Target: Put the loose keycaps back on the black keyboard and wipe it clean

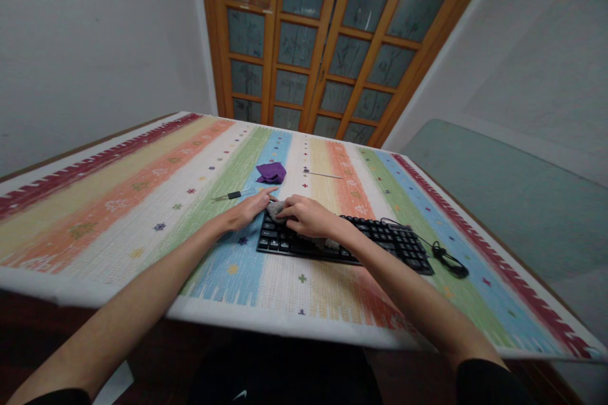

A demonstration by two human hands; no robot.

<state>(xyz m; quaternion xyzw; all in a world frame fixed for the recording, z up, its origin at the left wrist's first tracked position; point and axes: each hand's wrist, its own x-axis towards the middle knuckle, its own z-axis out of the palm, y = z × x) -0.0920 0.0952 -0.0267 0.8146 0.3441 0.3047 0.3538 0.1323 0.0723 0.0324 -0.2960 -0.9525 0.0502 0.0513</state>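
A black keyboard (389, 242) lies on the patterned tablecloth in front of me, its left end under my hands. My right hand (308, 215) is closed on a grey cloth (275, 209), pressed onto the keys at the upper left. More of the grey fabric shows below that hand, over the lower keys. My left hand (249, 209) holds the keyboard's upper left corner; its index finger points outward, and its other fingers are partly hidden. Beyond my hands lies a crumpled purple cloth (271, 173).
A small tool with a black middle (234, 195) lies left of the purple cloth. To its right is a thin dark stick (325, 174). The coiled keyboard cable (449, 261) rests at the right. The striped tablecloth (156, 253) covers the table; wooden glass doors (327, 31) stand behind.
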